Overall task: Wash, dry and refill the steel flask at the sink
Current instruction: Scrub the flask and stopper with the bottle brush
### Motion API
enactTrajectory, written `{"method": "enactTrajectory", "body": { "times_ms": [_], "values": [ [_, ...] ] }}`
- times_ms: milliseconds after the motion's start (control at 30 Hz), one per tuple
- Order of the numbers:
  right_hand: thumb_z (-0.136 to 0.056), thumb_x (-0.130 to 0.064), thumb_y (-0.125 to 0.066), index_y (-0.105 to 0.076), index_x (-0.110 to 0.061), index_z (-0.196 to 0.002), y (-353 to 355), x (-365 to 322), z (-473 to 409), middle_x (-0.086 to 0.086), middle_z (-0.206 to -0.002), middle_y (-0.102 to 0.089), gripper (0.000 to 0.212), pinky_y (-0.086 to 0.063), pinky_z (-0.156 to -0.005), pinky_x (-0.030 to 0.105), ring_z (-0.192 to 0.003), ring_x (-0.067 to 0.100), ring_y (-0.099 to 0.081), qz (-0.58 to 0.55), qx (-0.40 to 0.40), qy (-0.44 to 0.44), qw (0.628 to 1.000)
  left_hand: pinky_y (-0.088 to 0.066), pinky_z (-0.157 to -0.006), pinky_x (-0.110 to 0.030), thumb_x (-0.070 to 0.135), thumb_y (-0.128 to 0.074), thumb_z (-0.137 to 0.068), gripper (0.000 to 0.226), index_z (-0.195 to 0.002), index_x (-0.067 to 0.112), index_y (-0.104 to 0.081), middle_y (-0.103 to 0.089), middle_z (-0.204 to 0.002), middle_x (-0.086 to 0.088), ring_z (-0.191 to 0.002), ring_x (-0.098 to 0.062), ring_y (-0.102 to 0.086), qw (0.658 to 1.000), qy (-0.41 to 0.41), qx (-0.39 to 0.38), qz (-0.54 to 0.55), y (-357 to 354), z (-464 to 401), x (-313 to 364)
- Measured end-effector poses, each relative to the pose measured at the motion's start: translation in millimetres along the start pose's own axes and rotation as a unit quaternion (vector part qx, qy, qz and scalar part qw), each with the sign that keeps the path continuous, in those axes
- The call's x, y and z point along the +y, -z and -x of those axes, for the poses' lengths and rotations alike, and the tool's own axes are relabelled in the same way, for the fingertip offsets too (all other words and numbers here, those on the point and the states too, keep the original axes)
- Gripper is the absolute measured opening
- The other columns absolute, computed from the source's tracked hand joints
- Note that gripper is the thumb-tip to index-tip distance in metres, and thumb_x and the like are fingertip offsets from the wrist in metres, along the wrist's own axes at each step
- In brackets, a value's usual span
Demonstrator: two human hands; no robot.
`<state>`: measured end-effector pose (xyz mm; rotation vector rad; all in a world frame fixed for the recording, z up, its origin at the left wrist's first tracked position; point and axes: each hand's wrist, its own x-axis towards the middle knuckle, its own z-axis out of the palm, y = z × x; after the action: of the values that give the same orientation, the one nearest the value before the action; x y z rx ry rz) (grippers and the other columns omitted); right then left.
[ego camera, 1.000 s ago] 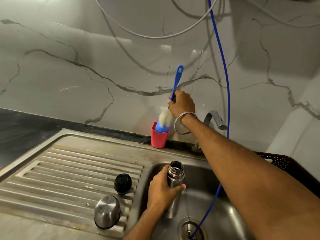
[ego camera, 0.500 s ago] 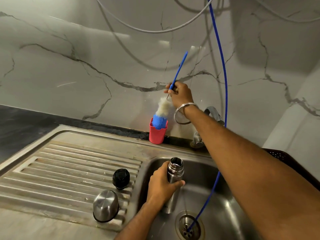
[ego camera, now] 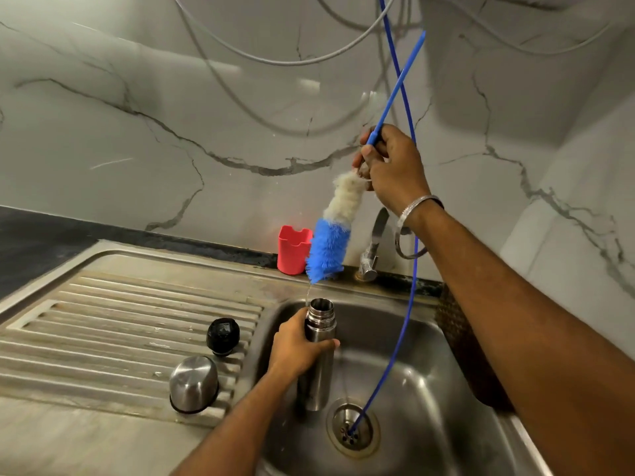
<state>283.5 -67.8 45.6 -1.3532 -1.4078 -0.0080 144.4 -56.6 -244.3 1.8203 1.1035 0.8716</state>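
Left hand [ego camera: 298, 352] is wrapped round the open cylindrical steel flask [ego camera: 319, 355], held upright in the steel sink basin [ego camera: 429, 389]; domed steel cup-lid [ego camera: 194, 384] and black round stopper [ego camera: 222, 336] lie on the drainboard. Right hand [ego camera: 391, 163] grips the blue-handled bottle brush with white and blue bristles [ego camera: 331, 235], tip just above the flask mouth. Judged step: washing begins; next move needs the bristles aligned and lowered into the narrow neck. No legible writing.
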Motion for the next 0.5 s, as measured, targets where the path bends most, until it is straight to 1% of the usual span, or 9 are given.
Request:
{"method": "enactTrajectory", "body": {
  "times_ms": [100,200,267,367,500],
  "values": [
    [-0.103,-0.012,-0.052,-0.061,-0.014,-0.108,7.4,2.2,15.7,-0.001,-0.086,-0.071,0.01,-0.062,-0.079,0.041,-0.067,0.004,-0.064,0.029,-0.003,-0.01,1.0,-0.054,-0.092,-0.028,0.046,-0.094,-0.06,0.058,-0.11,0.033,-0.067,-0.073,-0.1,0.019,-0.095,0.002,-0.067,1.0,0.0,-0.001,-0.002,0.4,0.7,-0.4],
    [-0.101,-0.014,-0.056,-0.061,-0.017,-0.105,13.2,4.7,26.5,-0.006,-0.083,-0.072,0.008,-0.061,-0.076,0.047,-0.07,0.008,-0.068,0.078,0.0,0.003,0.997,-0.055,-0.092,-0.029,0.048,-0.094,-0.059,0.06,-0.11,0.034,-0.067,-0.074,-0.1,0.02,-0.095,0.003,-0.068,1.0,0.0,0.002,0.005,2.4,1.8,-0.8],
    [-0.101,-0.017,-0.058,-0.061,-0.02,-0.104,15.6,4.5,32.7,-0.009,-0.081,-0.072,0.005,-0.061,-0.075,0.045,-0.071,0.007,-0.069,0.115,0.0,0.021,0.993,-0.055,-0.094,-0.028,0.05,-0.094,-0.058,0.065,-0.115,0.034,-0.067,-0.073,-0.103,0.02,-0.098,0.002,-0.068,1.0,-0.002,0.0,0.003,2.8,2.6,-1.7],
    [-0.102,-0.02,-0.058,-0.06,-0.022,-0.103,17.2,3.2,40.2,-0.013,-0.08,-0.07,0.003,-0.062,-0.074,0.038,-0.072,0.002,-0.068,0.147,0.004,0.041,0.988,-0.057,-0.096,-0.035,0.057,-0.092,-0.054,0.073,-0.119,0.035,-0.066,-0.074,-0.106,0.019,-0.1,0.001,-0.068,1.0,-0.006,-0.007,0.006,2.3,1.5,-4.7],
    [-0.101,-0.021,-0.059,-0.061,-0.019,-0.103,14.9,4.2,46.0,-0.013,-0.079,-0.07,0.003,-0.061,-0.069,0.033,-0.07,-0.005,-0.066,0.162,0.004,0.052,0.985,-0.057,-0.095,-0.036,0.051,-0.095,-0.057,0.07,-0.119,0.034,-0.066,-0.074,-0.105,0.018,-0.098,0.001,-0.068,1.0,-0.016,-0.007,0.0,1.6,1.8,-4.9]
  ]
}}
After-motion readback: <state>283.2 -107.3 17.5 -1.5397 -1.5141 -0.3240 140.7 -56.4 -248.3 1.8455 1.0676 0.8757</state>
